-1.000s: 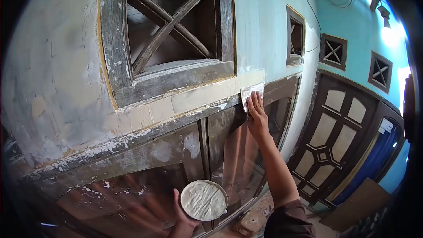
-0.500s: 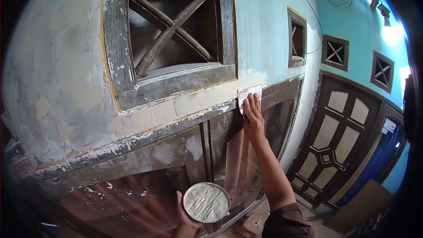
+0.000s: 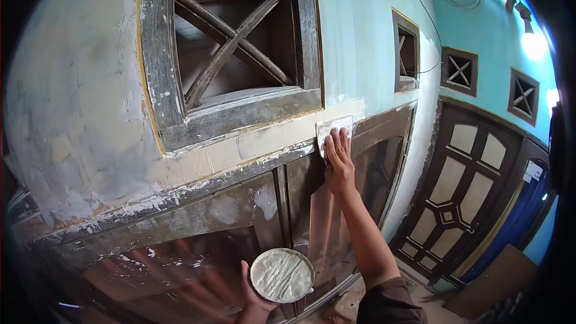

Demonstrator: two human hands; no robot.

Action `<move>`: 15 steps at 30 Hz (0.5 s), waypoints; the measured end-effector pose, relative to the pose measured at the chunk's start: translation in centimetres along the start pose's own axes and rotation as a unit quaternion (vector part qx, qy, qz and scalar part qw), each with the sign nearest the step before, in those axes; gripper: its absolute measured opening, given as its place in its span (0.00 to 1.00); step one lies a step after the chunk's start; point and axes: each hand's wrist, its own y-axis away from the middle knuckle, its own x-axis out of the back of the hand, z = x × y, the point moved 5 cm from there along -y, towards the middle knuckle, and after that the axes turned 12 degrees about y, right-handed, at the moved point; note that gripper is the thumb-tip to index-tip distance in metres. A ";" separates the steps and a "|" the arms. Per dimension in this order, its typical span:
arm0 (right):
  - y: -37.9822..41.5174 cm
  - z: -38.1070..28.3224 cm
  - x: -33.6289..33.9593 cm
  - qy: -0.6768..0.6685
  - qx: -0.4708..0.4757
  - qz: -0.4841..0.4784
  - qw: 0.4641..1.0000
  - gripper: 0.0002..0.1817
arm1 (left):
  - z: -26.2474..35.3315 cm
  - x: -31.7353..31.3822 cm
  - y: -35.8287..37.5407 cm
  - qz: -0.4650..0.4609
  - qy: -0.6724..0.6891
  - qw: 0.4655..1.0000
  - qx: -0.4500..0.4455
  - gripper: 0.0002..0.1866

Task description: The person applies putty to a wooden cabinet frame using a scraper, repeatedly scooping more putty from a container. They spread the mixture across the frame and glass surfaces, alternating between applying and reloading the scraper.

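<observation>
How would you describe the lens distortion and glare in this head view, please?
Head view: strong fisheye bending of the wall and door, dark vignette at the corners, blown-out glare at upper right; right hand and left hand's putty plate stay sharp.

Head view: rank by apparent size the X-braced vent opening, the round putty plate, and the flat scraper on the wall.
1. X-braced vent opening, by far the largest.
2. Round putty plate in the left hand.
3. Flat scraper under the right hand; it sits farther away, so true size unsure.

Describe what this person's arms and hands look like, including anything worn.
Both hands are bare: no gloves, rings or watch show. The right hand leads to a bare forearm, with a dark brown sleeve beginning near the elbow. Of the left hand, only thumb, palm and wrist show.
</observation>
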 end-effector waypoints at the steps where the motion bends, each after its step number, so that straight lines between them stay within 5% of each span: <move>1: 0.7 0.3 -0.2 0.009 0.003 0.003 1.000 0.29 | 0.3 0.2 0.1 -0.001 0.000 1.000 -0.005 0.54; 10: -0.3 1.8 2.9 0.034 -0.021 0.103 0.994 0.28 | 0.9 -0.3 0.4 0.008 -0.024 0.999 -0.027 0.54; 15: -1.6 -0.5 0.6 -0.001 0.028 0.008 1.000 0.35 | 0.6 -0.4 0.0 -0.017 -0.014 1.000 -0.007 0.54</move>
